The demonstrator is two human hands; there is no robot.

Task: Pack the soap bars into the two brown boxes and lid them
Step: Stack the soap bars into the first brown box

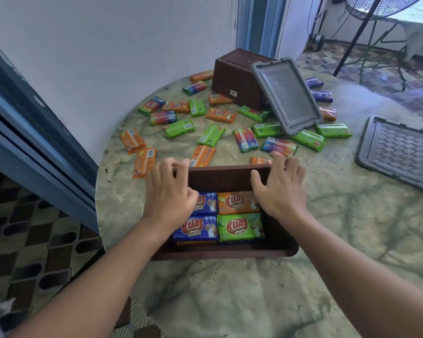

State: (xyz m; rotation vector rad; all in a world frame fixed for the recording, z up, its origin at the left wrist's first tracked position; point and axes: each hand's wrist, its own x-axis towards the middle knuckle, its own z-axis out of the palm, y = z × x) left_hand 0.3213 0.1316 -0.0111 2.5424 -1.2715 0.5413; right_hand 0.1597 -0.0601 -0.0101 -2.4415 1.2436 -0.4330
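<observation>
Head view, lower centre of frame: an open brown box (224, 252) stands on the marbled round table (340, 240), holding four wrapped soap bars face up, a blue bar (195, 229) and a green bar (241, 226) nearest, a second blue bar (208, 203) and an orange bar (235, 202) behind them. The left hand (169, 191) grips the box's far left corner, fingers curled over the rim, palm covering part of the second blue bar. The right hand (281, 186) grips the far right corner, fingers hooked over the rim and thumb inside against the wall. Beyond the box, across mid-frame, many loose soap bars (211, 134) lie scattered flat on the table in orange, green and multicolour wrappers. At right of frame a grey lid (398, 152) lies flat on the table. Toward upper centre a second brown box (237, 76) appears to sit overturned, though the angle is poor, with another grey lid (287, 96) propped tilted against it. Two purple bars (321, 95) lie behind that lid.
</observation>
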